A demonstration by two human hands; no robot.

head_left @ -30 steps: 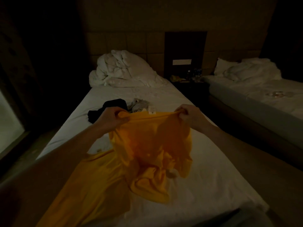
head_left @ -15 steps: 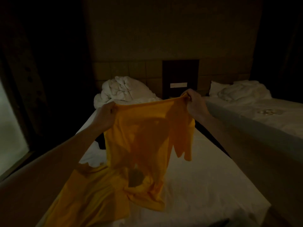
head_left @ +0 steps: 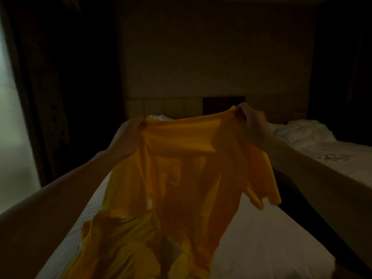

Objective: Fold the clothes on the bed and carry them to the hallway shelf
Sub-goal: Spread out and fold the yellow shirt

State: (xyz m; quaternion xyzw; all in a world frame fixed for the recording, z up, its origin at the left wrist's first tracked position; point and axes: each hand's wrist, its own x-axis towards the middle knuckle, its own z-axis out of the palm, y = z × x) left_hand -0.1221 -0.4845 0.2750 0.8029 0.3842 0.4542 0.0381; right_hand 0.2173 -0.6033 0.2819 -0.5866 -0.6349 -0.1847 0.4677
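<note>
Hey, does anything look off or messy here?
Nothing damaged or spilled. The yellow shirt hangs unevenly from the left hand and right hand, its lower part bunched on the bed.

Dim hotel-style bedroom: two white-sheeted beds (head_left: 261, 248) side by side, panelled headboard wall (head_left: 165, 107).

The shirt (head_left: 187, 178) hangs over the bed (head_left: 261, 248), a second bed (head_left: 332, 146) right.
</note>
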